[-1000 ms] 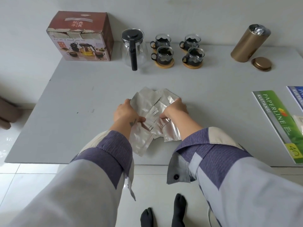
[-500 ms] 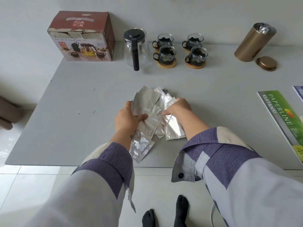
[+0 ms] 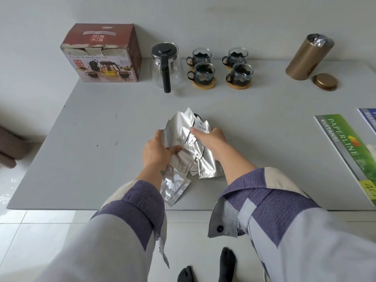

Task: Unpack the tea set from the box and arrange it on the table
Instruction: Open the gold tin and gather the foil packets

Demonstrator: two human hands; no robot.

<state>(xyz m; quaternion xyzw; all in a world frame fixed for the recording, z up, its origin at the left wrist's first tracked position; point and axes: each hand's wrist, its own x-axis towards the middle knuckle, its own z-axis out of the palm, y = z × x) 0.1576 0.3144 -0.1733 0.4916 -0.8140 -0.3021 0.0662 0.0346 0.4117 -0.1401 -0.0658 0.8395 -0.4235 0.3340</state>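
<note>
Several silver foil sachets (image 3: pixel 183 131) are bunched at the middle of the grey table (image 3: pixel 91 159). My left hand (image 3: pixel 157 150) grips the bunch from the left and my right hand (image 3: pixel 211 139) grips it from the right. One sachet (image 3: pixel 173 186) lies flat below my left wrist. At the back stand the red tea set box (image 3: pixel 101 55), a glass teapot (image 3: pixel 165 67) with a black lid and handle, and several glass cups (image 3: pixel 203 73) on wooden coasters.
A gold canister (image 3: pixel 307 58) stands open at the back right, foil showing inside, with its gold lid (image 3: pixel 324 82) beside it. A green receipt book (image 3: pixel 350 153) and a blue one (image 3: pixel 369 119) lie at the right edge. White floor tiles lie below the near edge.
Both hands have gathered the sachets into a tighter bunch and lifted it away from me. One sachet stays behind near the left wrist.
</note>
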